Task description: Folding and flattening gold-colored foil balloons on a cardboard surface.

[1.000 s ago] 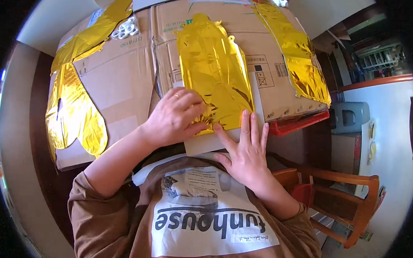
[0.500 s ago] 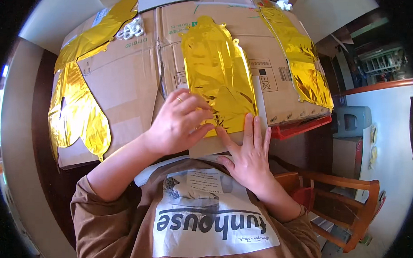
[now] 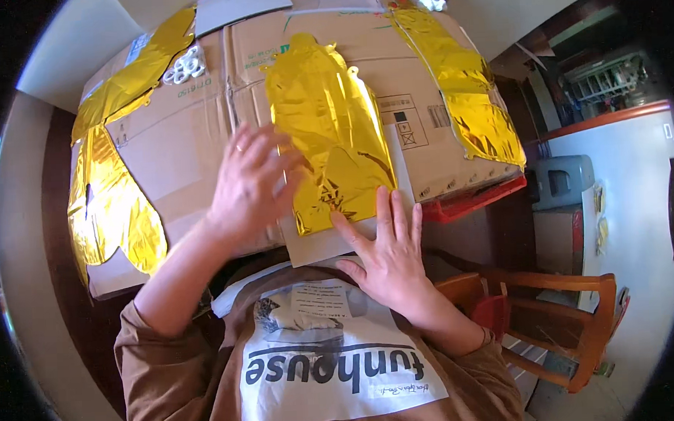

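the right hand (image 3: 391,260), fingers spread wide, rests its tips at the near edge of the middle gold foil (image 3: 326,114), which lies over a pale board (image 3: 306,249) on cardboard (image 3: 189,130). the blurred left hand (image 3: 253,180) bends loosely near the foil's left edge; its grip cannot be told.

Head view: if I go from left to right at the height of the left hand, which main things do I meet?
Left gold foil → left hand → middle gold foil → right gold foil → grey plastic object.
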The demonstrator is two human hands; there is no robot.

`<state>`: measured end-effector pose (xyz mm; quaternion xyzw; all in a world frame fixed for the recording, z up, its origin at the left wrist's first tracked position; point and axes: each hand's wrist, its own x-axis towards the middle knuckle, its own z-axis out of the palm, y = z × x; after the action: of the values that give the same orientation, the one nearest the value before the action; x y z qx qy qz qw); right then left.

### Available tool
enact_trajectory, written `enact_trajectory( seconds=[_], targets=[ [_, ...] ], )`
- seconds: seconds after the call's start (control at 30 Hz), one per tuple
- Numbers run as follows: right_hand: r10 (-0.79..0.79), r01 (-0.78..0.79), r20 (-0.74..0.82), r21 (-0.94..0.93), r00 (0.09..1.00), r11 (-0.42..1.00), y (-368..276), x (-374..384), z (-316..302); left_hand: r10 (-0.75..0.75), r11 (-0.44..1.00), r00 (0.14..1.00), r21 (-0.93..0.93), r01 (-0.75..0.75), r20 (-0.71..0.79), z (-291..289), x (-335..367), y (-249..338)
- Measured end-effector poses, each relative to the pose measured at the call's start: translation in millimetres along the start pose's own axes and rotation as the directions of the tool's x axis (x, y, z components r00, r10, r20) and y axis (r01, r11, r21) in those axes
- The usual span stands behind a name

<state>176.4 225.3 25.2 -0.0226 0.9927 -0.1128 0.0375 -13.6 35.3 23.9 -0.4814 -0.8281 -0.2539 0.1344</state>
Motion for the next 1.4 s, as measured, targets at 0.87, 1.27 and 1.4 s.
enact_trajectory(
  seconds=[0.87, 1.27, 1.4],
  targets=[
    [0.579, -0.170, 0.091, 0.982, 0.810, 0.085, 45, -33, 23, -0.410, 0.775, 0.911, -0.546, 0.318, -0.051, -10, -113, 72],
    [0.356, -0.336, 0.371, 0.929, 0.858, -0.157, 20, -86, 26, -0.473, -0.592, 0.361, -0.593, 0.546, 0.804, -3, -127, 80],
    [0.143, -0.312, 0.357, 0.912, 0.923, -0.266, 47, -75, 34, -0.495, -0.530, 0.378, -0.616, 0.583, 0.783, -3, -123, 91]
  ],
)
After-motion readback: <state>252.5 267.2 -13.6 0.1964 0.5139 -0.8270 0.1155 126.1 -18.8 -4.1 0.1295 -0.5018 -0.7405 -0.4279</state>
